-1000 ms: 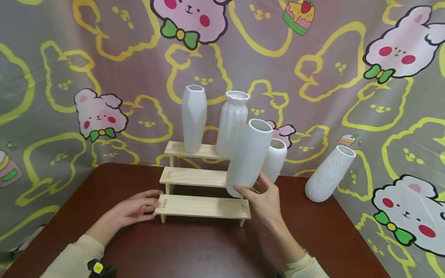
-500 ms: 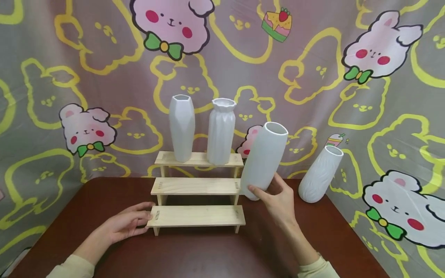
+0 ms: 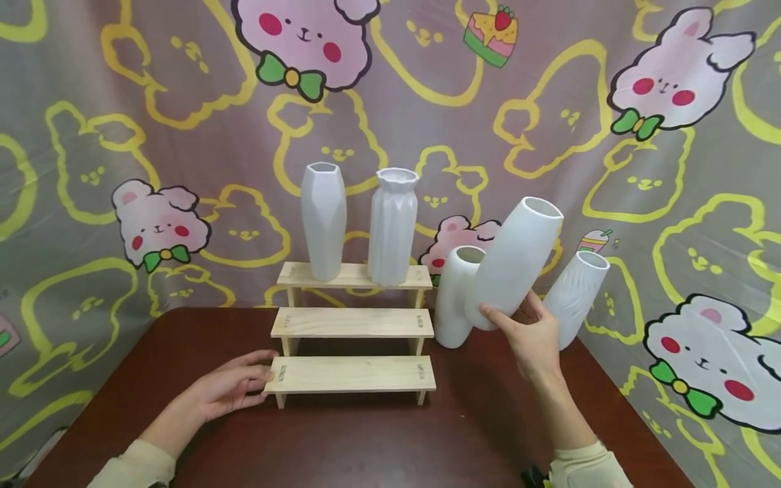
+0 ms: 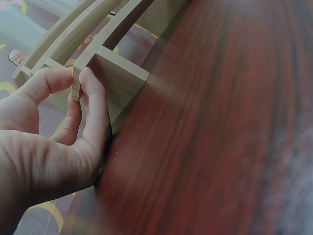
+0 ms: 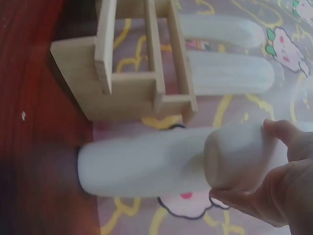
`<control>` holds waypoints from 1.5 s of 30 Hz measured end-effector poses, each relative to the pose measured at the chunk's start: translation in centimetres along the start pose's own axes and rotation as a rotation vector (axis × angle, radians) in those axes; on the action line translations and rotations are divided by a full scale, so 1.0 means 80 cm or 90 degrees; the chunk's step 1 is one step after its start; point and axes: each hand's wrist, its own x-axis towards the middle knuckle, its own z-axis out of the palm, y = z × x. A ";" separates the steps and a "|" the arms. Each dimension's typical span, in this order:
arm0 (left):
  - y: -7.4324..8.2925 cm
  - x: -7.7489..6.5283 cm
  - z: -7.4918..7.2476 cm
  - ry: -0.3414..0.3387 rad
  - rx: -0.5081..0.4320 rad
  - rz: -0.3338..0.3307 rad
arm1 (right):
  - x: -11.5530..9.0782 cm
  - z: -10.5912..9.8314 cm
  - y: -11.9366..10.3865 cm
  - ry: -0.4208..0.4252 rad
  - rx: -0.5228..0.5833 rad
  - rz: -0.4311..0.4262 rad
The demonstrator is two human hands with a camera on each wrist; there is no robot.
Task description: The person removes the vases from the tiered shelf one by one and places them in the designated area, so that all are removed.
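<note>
My right hand [image 3: 535, 342] grips a smooth white vase [image 3: 518, 261] near its base, thumb on the near side. The vase leans to the right, lifted off the table. Behind it stands another plain white vase [image 3: 454, 298], partly covered by the held one. My left hand [image 3: 234, 386] pinches the left end of the lowest board of a three-tier wooden stand [image 3: 354, 375]; in the left wrist view, thumb and finger close on the board edge [image 4: 77, 83]. On the top tier stand a faceted white vase [image 3: 324, 224] and a fluted white vase [image 3: 393, 230].
A leaf-textured white vase [image 3: 576, 295] leans at the far right, partly hidden by the held vase and hand. The dark red-brown table [image 3: 354, 440] carries everything. A patterned curtain [image 3: 244, 135] hangs close behind the stand and along the right side.
My right hand has carried the smooth vase rightward, away from the stand, and the plain vase behind it has come into view. My left hand stays at the stand; the head view has shifted.
</note>
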 end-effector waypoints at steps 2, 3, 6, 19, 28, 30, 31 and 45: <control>0.000 -0.001 0.000 0.004 0.003 0.000 | 0.003 -0.007 -0.003 0.017 -0.002 0.007; 0.000 -0.001 0.000 0.006 0.003 -0.001 | 0.005 -0.010 -0.004 0.024 -0.005 0.010; 0.000 -0.002 0.000 0.008 0.002 -0.003 | 0.010 -0.020 -0.005 0.044 -0.017 0.027; 0.003 0.002 0.002 0.037 -0.005 -0.011 | 0.039 -0.052 0.060 0.095 -0.140 0.082; 0.006 -0.001 0.004 0.042 -0.005 -0.015 | 0.055 -0.072 0.113 0.050 -0.140 0.110; 0.006 -0.002 0.004 0.040 -0.006 -0.015 | 0.057 -0.074 0.123 0.027 -0.141 0.108; 0.006 -0.002 0.004 0.040 -0.006 -0.014 | 0.059 -0.075 0.128 0.012 -0.140 0.104; 0.006 -0.001 0.002 0.047 -0.013 -0.017 | 0.066 -0.071 0.154 -0.053 -0.087 0.140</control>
